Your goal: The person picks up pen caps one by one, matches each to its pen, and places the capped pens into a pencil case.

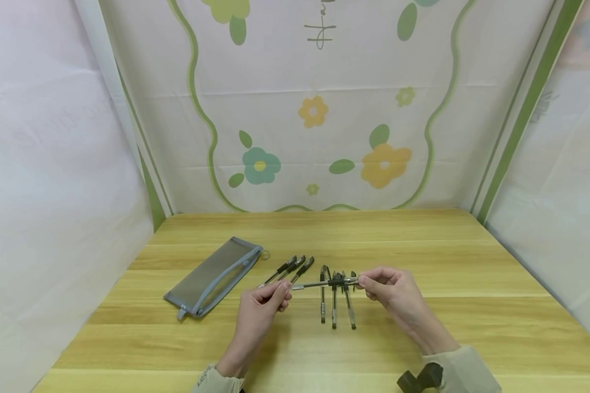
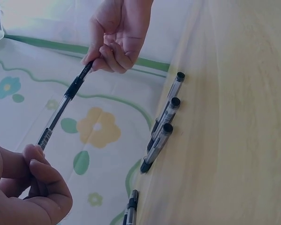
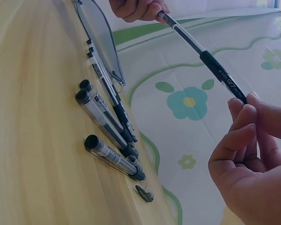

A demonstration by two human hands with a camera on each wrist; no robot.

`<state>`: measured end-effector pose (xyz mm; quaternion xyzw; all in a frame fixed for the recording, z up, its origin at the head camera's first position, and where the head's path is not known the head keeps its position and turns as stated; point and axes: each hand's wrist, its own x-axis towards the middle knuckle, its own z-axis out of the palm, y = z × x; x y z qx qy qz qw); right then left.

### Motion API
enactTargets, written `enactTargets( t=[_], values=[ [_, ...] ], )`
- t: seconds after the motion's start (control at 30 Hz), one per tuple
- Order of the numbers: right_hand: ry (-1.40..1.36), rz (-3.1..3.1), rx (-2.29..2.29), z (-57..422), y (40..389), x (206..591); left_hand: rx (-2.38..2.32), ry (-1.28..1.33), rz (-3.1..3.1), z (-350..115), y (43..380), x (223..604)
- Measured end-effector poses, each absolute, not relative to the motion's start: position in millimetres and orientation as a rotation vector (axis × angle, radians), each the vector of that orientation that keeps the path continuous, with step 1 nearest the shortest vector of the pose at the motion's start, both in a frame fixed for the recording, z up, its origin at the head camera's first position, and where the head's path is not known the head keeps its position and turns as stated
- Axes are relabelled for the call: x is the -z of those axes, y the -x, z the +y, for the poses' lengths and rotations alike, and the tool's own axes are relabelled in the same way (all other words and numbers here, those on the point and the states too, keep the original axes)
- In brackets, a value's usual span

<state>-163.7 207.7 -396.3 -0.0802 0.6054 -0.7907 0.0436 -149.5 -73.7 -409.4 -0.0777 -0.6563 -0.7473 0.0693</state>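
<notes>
A clear-barrelled pen with a black grip [image 3: 215, 67] is stretched between both hands above the table. My left hand [image 1: 263, 308] pinches its rear end between thumb and fingers. At the opposite, dark end, the right hand [image 1: 393, 295] pinches it with thumb and forefinger; the fingertips hide that tip. Below the held pen, several similar pens [image 1: 334, 314] lie side by side on the table. Another group of pens [image 1: 302, 268] lies just left of them, partly behind the left hand. Near the first group sits a small black piece [image 3: 144, 193], possibly a cap.
On the left of the wooden table [image 1: 472, 327] lies a grey mesh pencil case [image 1: 211, 273] with a blue-grey zipper edge and a ring. White fabric walls [image 1: 285, 71] with printed flowers enclose the back and sides.
</notes>
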Motion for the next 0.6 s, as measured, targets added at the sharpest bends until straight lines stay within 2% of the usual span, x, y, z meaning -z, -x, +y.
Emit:
enactTargets(
  t=[0.6],
  values=[
    [0.297,1.832,2.408,209.2,164.7,398.2,2.238,0.207,-1.981,-72.1,145.7,406.7]
  ],
)
